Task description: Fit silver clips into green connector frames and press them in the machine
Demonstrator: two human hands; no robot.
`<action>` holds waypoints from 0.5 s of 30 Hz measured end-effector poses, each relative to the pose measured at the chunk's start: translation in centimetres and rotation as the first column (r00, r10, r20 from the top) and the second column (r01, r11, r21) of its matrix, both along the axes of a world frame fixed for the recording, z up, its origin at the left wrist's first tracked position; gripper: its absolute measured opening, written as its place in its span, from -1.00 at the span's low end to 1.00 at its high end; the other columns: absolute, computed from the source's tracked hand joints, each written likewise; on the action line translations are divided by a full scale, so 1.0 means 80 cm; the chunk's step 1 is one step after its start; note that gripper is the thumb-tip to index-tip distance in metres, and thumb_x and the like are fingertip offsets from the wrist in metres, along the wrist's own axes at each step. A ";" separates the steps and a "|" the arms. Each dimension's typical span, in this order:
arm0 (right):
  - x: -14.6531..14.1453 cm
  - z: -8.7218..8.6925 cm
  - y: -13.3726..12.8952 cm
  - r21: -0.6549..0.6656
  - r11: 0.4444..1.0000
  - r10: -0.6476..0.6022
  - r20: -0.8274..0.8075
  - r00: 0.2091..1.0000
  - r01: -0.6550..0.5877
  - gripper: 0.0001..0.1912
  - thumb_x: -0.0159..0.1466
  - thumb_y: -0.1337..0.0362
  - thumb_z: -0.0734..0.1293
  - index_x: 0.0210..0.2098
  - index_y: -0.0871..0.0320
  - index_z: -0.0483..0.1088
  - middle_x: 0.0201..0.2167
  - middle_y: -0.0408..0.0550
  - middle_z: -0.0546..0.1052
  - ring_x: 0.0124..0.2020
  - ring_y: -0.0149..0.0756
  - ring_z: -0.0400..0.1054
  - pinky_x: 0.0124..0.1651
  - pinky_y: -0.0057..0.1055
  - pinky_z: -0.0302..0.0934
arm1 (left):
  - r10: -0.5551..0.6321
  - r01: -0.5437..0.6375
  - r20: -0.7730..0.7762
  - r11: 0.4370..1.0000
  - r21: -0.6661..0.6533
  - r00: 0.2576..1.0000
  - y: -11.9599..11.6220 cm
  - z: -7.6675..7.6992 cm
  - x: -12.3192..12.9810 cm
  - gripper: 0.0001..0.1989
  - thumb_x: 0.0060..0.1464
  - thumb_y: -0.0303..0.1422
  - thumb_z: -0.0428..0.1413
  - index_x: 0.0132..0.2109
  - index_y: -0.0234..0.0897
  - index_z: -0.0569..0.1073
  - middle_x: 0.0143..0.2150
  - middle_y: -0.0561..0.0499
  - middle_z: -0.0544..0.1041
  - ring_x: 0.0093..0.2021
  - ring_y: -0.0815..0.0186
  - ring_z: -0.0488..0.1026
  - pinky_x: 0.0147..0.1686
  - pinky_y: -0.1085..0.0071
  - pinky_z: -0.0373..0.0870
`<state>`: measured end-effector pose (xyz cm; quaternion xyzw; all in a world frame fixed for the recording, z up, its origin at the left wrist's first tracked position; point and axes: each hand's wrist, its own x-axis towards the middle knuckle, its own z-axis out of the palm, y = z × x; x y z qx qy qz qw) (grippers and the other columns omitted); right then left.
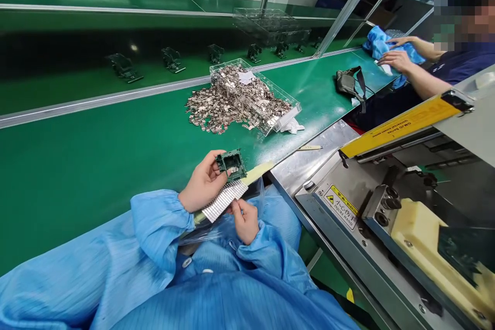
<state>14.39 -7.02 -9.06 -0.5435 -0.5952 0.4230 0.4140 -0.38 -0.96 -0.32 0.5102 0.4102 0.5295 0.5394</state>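
My left hand (pixel 204 183) grips a dark green, square plastic frame (pixel 232 164) with an open middle, holding it tilted over the table edge. Just below the frame is a sheet of small white stickers (pixel 224 201) in a grid, with a yellowish strip (pixel 257 171) beneath it. My right hand (pixel 246 220) is closed in a pinch at the lower right edge of this sheet. Its fingertips partly hide what is between them. Clear plastic film (pixel 207 234) lies under the sheet on my lap.
A clear plastic box (pixel 288 113) lies amid a heap of small metal pieces (pixel 212 108). Dark frames (pixel 172 59) stand in a row behind the rail. At right are a machine (pixel 348 201), a dark pouch (pixel 348 82) and a co-worker's hands (pixel 398 56) on blue cloth.
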 end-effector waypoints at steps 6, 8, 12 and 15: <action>0.032 -0.013 0.019 -0.116 0.992 -0.021 0.161 0.987 0.040 -0.64 0.14 0.04 0.40 -0.68 0.09 0.44 -0.73 -0.13 0.47 -0.69 -0.32 0.29 -0.57 -0.42 0.08 | 0.004 -0.004 0.011 1.000 -0.002 1.000 0.002 0.000 -0.001 -0.54 -0.03 -0.24 0.24 -0.04 -0.27 0.26 -0.24 0.01 0.49 -0.21 0.33 0.47 -0.20 0.45 0.41; 0.037 -0.009 0.019 -0.116 0.992 -0.028 0.192 0.981 0.051 -0.66 0.11 0.08 0.43 -0.69 0.09 0.43 -0.74 -0.13 0.46 -0.69 -0.31 0.29 -0.56 -0.41 0.09 | 0.023 -0.023 0.014 1.000 0.001 1.000 0.003 0.001 -0.001 -0.53 -0.05 -0.25 0.25 -0.04 -0.26 0.25 -0.25 0.03 0.48 -0.25 0.36 0.45 -0.23 0.46 0.40; 0.048 0.020 0.014 -0.070 0.997 -0.003 0.199 0.980 0.017 -0.75 0.20 0.14 0.37 -0.54 0.09 0.52 -0.66 -0.11 0.52 -0.62 -0.26 0.38 -0.47 -0.37 0.19 | 0.080 -0.081 0.018 0.996 0.050 0.997 -0.001 0.004 -0.004 -0.54 -0.05 -0.24 0.25 -0.05 -0.25 0.26 -0.25 0.03 0.46 -0.27 0.37 0.42 -0.25 0.46 0.40; 0.058 0.059 0.011 0.007 1.000 -0.011 0.169 0.986 0.010 -0.77 0.28 0.15 0.30 -0.35 0.10 0.57 -0.48 -0.06 0.58 -0.46 -0.21 0.45 -0.35 -0.32 0.29 | 0.111 -0.112 0.018 0.992 0.065 0.994 -0.013 0.007 -0.011 -0.57 0.02 -0.23 0.21 -0.02 -0.23 0.26 -0.23 0.02 0.46 -0.23 0.35 0.43 -0.22 0.44 0.41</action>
